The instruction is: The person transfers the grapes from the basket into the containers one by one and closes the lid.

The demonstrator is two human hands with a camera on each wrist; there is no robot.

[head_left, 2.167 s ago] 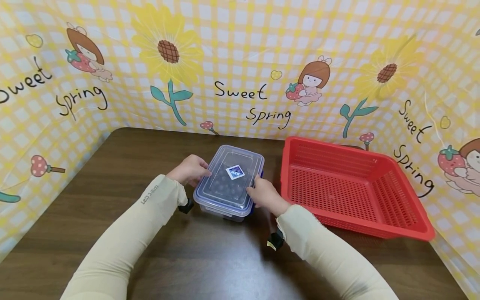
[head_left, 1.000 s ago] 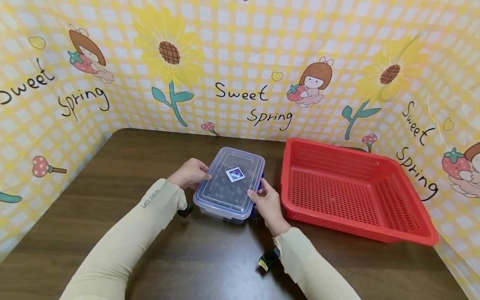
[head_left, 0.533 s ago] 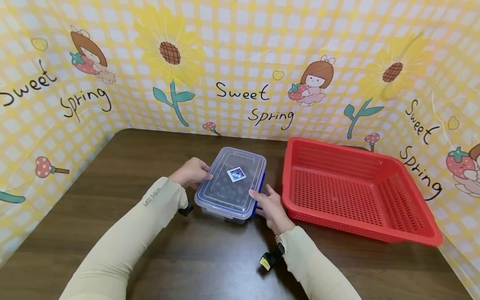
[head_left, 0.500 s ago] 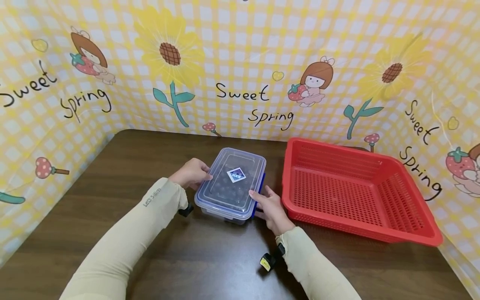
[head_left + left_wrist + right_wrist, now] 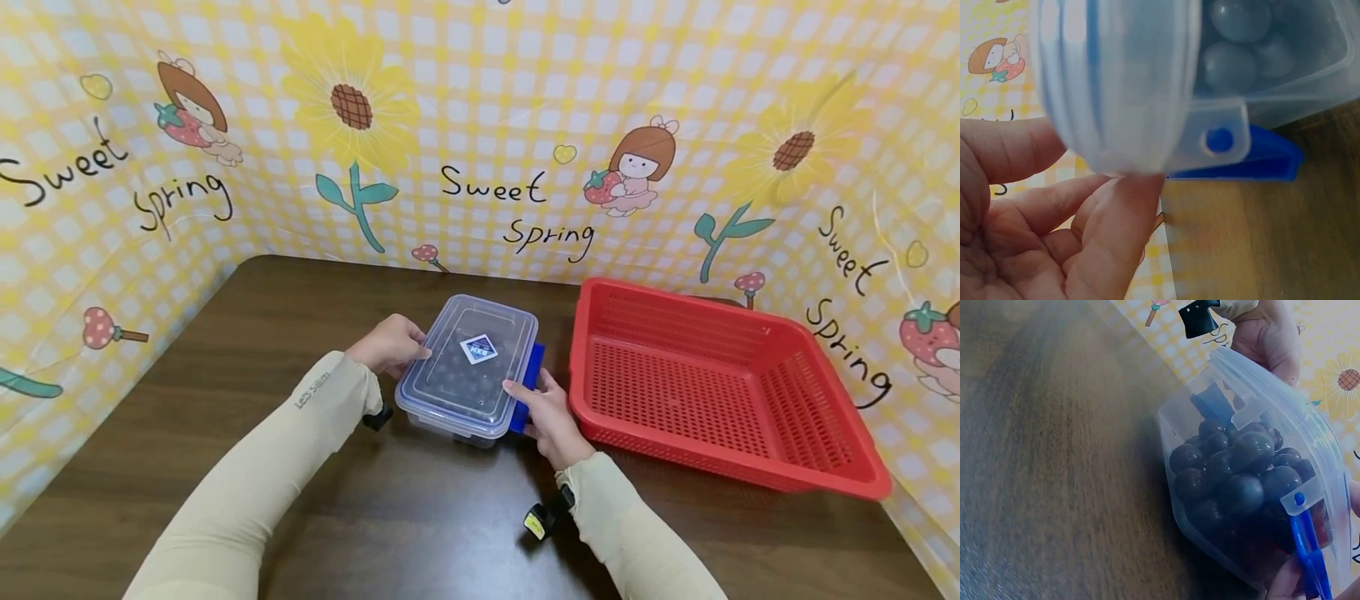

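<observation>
A clear plastic food container (image 5: 461, 387) with a blue-edged lid and a diamond label sits on the table. Dark, shiny round balls (image 5: 1240, 494) fill much of it. At its left rim, my left hand (image 5: 392, 343) pinches the edge, thumb on top and fingers below. My right hand (image 5: 557, 423) is at the right side, thumb on the lid's edge, other fingers behind the blue latch (image 5: 533, 364), which stands out from the wall. On the opposite side, another blue latch (image 5: 1269, 156) also hangs away from the wall in the left wrist view.
A red perforated plastic basket (image 5: 580, 383) stands to the right, close to my right hand. The dark wooden table (image 5: 360, 533) ends at a yellow checked cloth (image 5: 495, 108) behind and on both sides.
The right-hand latch has swung outward from the container's side, with my right fingers behind it. My right hand has opened out from its earlier grip; the left hand keeps its hold.
</observation>
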